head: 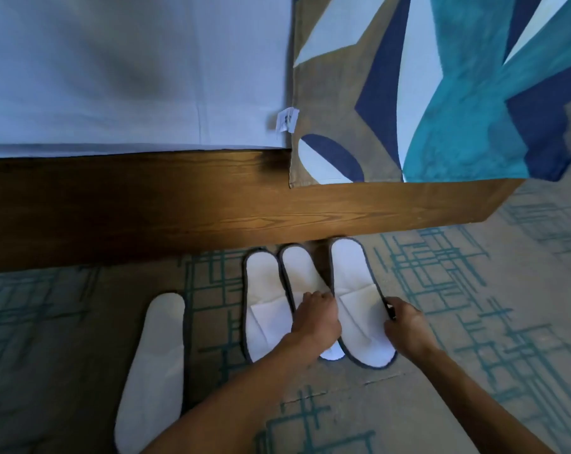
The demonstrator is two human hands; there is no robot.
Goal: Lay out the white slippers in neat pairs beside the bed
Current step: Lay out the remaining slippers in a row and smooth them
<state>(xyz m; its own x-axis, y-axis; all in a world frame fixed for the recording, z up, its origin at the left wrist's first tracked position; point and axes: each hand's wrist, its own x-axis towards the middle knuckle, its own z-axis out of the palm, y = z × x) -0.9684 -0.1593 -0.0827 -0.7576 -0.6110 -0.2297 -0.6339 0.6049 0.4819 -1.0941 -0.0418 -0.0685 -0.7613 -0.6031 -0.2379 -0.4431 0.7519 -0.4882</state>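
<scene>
My right hand (pixel 408 326) pinches the dark trim on the right edge of the right slipper (pixel 356 296), fingers closed on it. My left hand (pixel 317 317) is curled, knuckles down, on the seam between that slipper and the middle slipper (pixel 302 273); it presses there, but I cannot tell whether it grips either one.

The bed (pixel 130 70) fills the top of my view, its white sheet to the left, a patterned runner (pixel 441 93) to the right, and the wooden frame (pixel 212 204) running below both. The carpet (pixel 474 273) lies beneath.

Three slippers stand side by side just in front of the frame, heels toward it and toe ends toward me. The left slipper (pixel 261 290) and the middle one touch along their sides. The right one stands a little apart at the heel and closes in at the toe, so it is slightly askew. A fourth slipper (pixel 153 365) lies well apart to the left and nearer me, sole up, tilted off the others' line.

What matters next: the fourth slipper lies to the left of both hands, long axis roughly toward the bed but leaning. My left hand is nearer it. I judge it belongs beside the right slipper as the second pair.
</scene>
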